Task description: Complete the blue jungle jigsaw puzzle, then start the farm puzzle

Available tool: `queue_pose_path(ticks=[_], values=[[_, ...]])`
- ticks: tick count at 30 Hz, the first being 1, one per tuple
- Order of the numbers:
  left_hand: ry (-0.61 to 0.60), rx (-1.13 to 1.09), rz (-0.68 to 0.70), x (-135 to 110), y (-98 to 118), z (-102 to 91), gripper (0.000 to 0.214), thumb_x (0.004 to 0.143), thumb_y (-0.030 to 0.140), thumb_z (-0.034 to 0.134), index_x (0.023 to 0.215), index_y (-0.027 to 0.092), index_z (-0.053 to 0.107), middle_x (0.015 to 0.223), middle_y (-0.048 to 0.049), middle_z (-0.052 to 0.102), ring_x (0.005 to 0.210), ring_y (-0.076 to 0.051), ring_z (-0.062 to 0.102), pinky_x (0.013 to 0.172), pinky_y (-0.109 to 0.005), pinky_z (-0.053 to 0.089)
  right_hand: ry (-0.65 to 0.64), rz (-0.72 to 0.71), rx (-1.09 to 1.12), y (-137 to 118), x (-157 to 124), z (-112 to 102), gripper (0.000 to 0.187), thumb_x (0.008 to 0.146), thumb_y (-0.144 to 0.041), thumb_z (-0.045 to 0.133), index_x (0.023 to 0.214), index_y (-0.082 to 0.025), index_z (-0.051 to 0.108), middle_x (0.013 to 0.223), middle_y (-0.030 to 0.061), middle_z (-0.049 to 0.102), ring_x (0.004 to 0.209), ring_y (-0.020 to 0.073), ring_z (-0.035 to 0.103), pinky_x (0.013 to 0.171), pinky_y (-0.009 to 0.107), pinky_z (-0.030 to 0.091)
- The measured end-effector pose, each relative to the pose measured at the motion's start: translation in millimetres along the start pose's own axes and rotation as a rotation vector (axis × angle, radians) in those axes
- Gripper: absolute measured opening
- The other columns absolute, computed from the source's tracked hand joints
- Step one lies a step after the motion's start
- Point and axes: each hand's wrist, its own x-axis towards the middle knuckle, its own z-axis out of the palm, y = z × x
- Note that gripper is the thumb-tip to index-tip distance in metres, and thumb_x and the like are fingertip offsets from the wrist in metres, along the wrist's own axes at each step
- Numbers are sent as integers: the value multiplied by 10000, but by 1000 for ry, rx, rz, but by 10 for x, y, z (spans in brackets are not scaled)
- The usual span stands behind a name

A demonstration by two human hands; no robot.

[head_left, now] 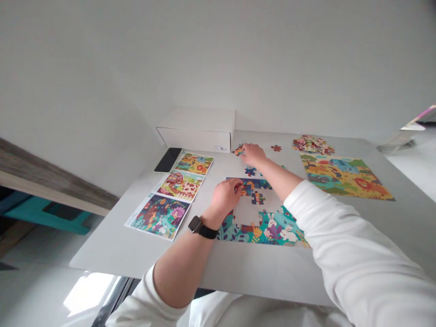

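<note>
A partly assembled jigsaw puzzle (279,229) lies before me, with white rabbits and teal leaves along its near side and a gap in its middle. At its left edge my left hand (227,196), wearing a black watch (200,227), is closed, its fingertips pinched on a small puzzle piece mostly hidden by the fingers. My right hand (254,154) reaches past the puzzle, its fingers bent down onto loose puzzle pieces (237,150) near the white box. Joined dark blue pieces (258,197) sit inside the gap. Another loose blue piece (250,171) lies beyond the top edge.
A white box (197,131) stands against the wall. Left of the puzzle are a phone (168,160) and a sheet with three pictures (161,215). At the right lie a finished-looking animal picture (345,177) and a pile of pieces (311,144). One reddish piece (276,148) lies apart.
</note>
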Motion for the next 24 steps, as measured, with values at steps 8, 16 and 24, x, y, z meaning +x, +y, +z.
queue_pose_path(ticks=[8,16,24], values=[[4,-6,-23,6,0,-13,237,1028,179,601,1179,244,773,1156,-77,818,1074,-259,760,951,-356,580,1,58,-63,-111,219,135,373,1017,-388,661,1316,-181,743,1347,198,745,1252,359,682,1045,492,535],[31,50,-1,21,-7,-58,179,1032,218,626,1146,242,762,1125,-86,809,1045,-270,752,918,-368,568,79,49,58,118,33,29,288,973,-431,707,1166,-235,793,1242,130,795,1138,309,717,990,425,539],[138,-31,40,9,-16,-150,204,1032,232,603,1182,224,741,1145,-92,798,1031,-249,740,915,-349,567,10,-155,516,565,-1086,-410,278,924,-404,739,1136,-231,785,1024,51,810,867,213,723,848,344,555]])
